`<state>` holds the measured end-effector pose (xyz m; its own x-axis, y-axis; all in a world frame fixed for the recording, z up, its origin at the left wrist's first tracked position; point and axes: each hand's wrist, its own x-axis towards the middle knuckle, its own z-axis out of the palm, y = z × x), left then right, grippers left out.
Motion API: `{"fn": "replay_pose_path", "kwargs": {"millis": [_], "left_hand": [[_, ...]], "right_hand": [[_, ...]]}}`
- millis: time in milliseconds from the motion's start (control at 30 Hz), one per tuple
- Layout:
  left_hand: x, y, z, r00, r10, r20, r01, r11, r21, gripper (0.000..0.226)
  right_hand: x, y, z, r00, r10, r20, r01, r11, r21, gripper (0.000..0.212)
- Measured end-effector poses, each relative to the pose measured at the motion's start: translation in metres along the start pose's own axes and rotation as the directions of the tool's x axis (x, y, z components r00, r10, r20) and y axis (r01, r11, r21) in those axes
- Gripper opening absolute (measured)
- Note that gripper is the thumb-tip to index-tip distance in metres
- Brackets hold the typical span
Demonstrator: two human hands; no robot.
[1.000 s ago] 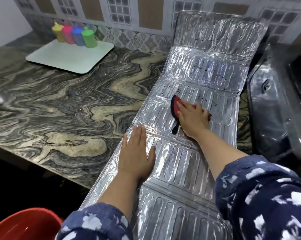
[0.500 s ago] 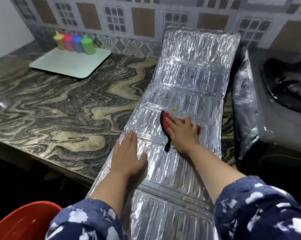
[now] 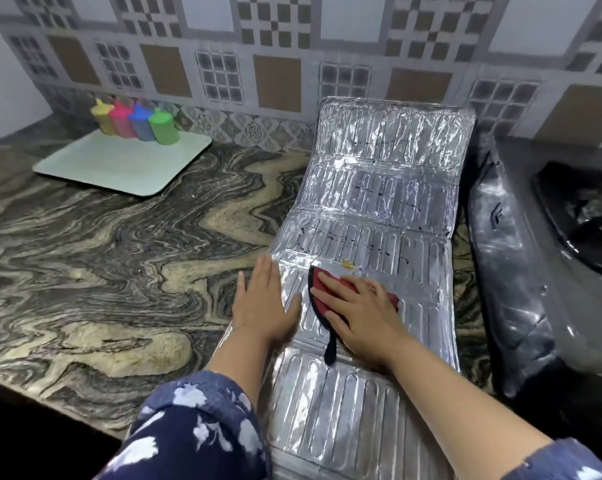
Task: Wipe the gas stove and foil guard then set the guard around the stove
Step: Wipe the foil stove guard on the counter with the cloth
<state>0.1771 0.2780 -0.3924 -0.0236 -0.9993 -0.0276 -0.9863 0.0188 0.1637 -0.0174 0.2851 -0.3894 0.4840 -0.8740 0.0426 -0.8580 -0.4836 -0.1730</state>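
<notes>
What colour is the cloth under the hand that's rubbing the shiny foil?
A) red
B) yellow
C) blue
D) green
A: the cloth that the right hand presses flat on the foil guard is red with a black edge.

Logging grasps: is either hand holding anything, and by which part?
Nothing gripped. The right hand presses flat on the red cloth; the left hand lies flat on the foil guard, at its left edge.
</notes>
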Motion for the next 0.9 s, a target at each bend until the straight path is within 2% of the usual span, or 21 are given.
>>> {"fn": "replay_pose_path", "kwargs": {"millis": [267, 500, 700, 800, 900], "left_hand": [[0.000, -0.004, 0.014, 0.997, 0.011, -0.075, -0.009, 1.000, 0.026, 0.077], [-0.002, -0.004, 0.014, 0.996, 0.004, -0.091, -0.004, 1.000, -0.002, 0.079], [-0.001, -0.004, 0.017, 0.996, -0.019, -0.082, 0.018, 1.000, -0.017, 0.079], [-0.002, -0.004, 0.017, 0.998, -0.014, -0.060, 0.013, 1.000, -0.019, 0.078], [0.002, -0.007, 0.011, 1.000, -0.013, 0.011, 0.013, 0.999, -0.032, 0.080]], "right_hand": [[0.082, -0.003, 0.005, 1.000, -0.009, -0.028, 0.008, 0.999, -0.032, 0.047], [0.133, 0.034, 0.004, 0.992, 0.125, -0.029, -0.125, 0.992, 0.011, 0.048], [0.125, 0.038, 0.004, 0.948, 0.310, -0.072, -0.308, 0.951, 0.037, 0.051], [0.107, 0.032, 0.003, 0.913, 0.406, -0.031, -0.406, 0.914, 0.021, 0.054], [0.088, 0.024, -0.002, 0.916, 0.400, -0.027, -0.399, 0.917, 0.016, 0.055]]}}
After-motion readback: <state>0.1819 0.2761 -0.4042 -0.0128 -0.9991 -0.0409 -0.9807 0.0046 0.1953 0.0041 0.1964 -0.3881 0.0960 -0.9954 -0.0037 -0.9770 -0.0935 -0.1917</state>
